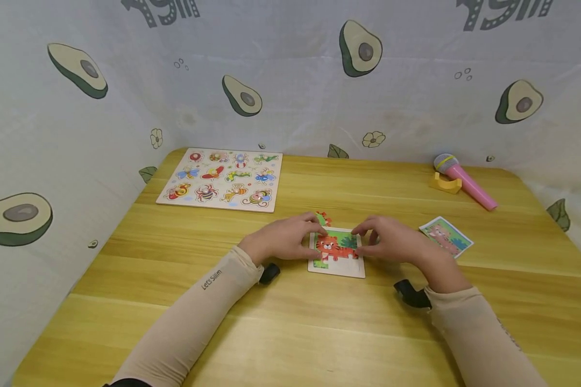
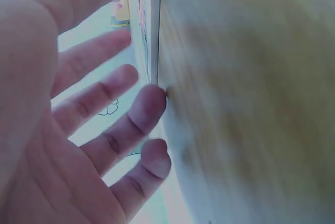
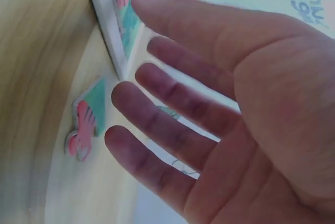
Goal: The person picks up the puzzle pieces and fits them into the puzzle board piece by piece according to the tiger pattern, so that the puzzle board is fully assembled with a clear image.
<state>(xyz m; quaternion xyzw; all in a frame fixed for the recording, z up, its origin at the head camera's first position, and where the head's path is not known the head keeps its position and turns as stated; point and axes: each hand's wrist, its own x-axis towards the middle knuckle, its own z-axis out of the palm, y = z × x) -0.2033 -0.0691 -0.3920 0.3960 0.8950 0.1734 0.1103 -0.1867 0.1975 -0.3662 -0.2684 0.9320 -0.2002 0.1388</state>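
Observation:
A small square jigsaw puzzle (image 1: 336, 251) with an orange tiger lies in its pale tray on the table, the bare bottom showing at the lower right. My left hand (image 1: 290, 236) is at its left edge, thumb and fingertips right at the rim. At the right edge is my right hand (image 1: 392, 239), its thumb (image 3: 152, 9) over the tiger picture and its other fingers extended, slightly bent. Just beyond the tray's far edge sits a loose puzzle piece (image 1: 323, 219), partly behind the left fingers; the right wrist view shows this green and red piece (image 3: 89, 122) whole.
A picture card (image 1: 445, 236) with a tiger lies right of my right hand. Behind it are a pink toy microphone (image 1: 469, 183) and a yellow curved block (image 1: 445, 184). An insect peg board (image 1: 221, 180) lies at the far left, and a patterned cloth (image 1: 300, 107) hangs behind the table.

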